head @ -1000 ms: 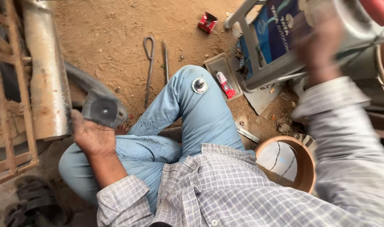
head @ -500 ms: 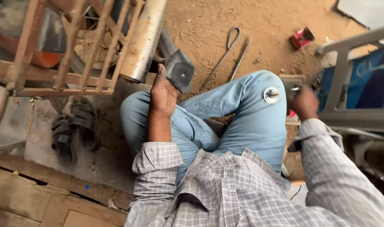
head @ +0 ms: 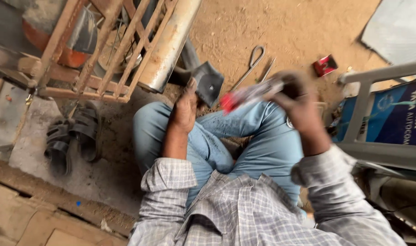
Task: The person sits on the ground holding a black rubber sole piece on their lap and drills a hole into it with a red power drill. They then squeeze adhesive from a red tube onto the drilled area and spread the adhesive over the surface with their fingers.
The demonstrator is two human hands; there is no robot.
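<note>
1. Right hand (head: 299, 107), centre right of frame: clenched on a blurred red-capped tube (head: 249, 95).
2. Left hand (head: 186, 109), centre: pressed on the dark rubber piece (head: 208, 82); grasp unclear.
3. Step, judged: tube brought toward the rubber; steady aim needed.

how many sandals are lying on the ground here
2: a pair of dark strapped rubber sandals on the grey slab at left, one nearer the edge, the other beside it, under the rusty metal frame. More may be hidden behind it.
</note>
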